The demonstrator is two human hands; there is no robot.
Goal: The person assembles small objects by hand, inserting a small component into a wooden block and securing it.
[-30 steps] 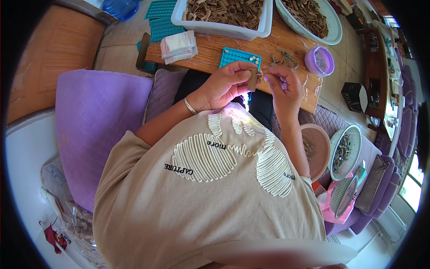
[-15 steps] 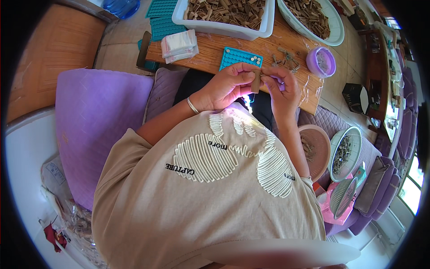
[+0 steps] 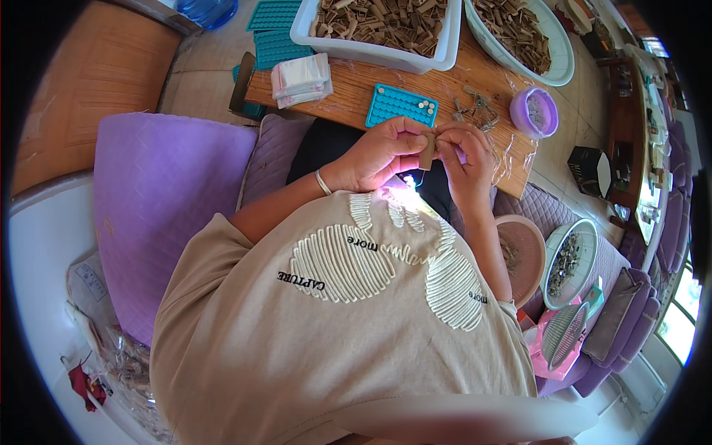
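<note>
My left hand point(image 3: 389, 154) is closed, thumb and fingers pinching a small flat brown piece point(image 3: 428, 154), like card or thin wood, held upright above my lap. The fingertips of my right hand point(image 3: 467, 157) are pinched together at the piece's upper right edge; any smaller thing between them is hidden. Bright light shines just below the hands, near my shirt. Beyond them, on the wooden table point(image 3: 348, 89), lies a blue tray point(image 3: 397, 106) with rows of hollows and a few small round pale pieces at its right side.
A white tub point(image 3: 371, 53) and a pale round basket point(image 3: 560, 70) hold many brown pieces. Near them are a stack of clear bags point(image 3: 300, 78), a purple bowl point(image 3: 534, 113) and a tangle of thin bits point(image 3: 478, 110). A pink basket point(image 3: 528, 256) and green basket point(image 3: 589, 259) stand right.
The whole view has shifted slightly, so the table and hands sit a little lower in the picture. Both hands keep their hold around the brown piece.
</note>
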